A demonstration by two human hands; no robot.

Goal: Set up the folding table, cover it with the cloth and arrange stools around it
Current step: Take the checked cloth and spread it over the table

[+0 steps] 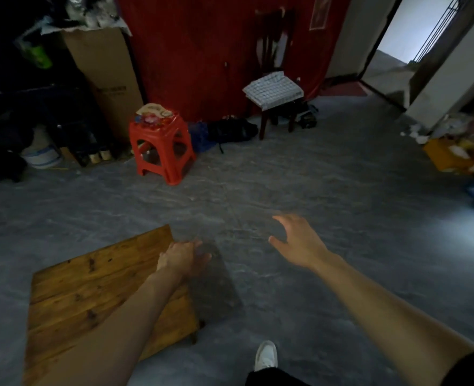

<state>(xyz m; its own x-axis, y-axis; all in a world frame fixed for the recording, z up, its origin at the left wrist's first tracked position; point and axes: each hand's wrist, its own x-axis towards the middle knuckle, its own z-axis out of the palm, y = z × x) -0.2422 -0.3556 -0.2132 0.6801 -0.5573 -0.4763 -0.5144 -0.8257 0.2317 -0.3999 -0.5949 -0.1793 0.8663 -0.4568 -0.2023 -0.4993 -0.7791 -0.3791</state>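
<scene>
The wooden folding table (85,285) stands low at the lower left, its plank top facing up. My left hand (183,259) is at the table's right edge, fingers curled over the rim; motion blur hides the exact grip. My right hand (297,240) hovers in the air to the right of the table, fingers spread and holding nothing. A red plastic stool (160,146) with a fan-like item on its seat stands by the far wall. A folded checked cloth (272,89) lies on the seat of a dark wooden chair (274,51) further right.
A tall cardboard box (105,73) and dark clutter fill the left wall. Dark bags (230,130) lie under the red curtain (216,45). A doorway (414,34) opens at the upper right, with boxes and bags (464,151) beside it. My white shoe (266,355) is at the bottom.
</scene>
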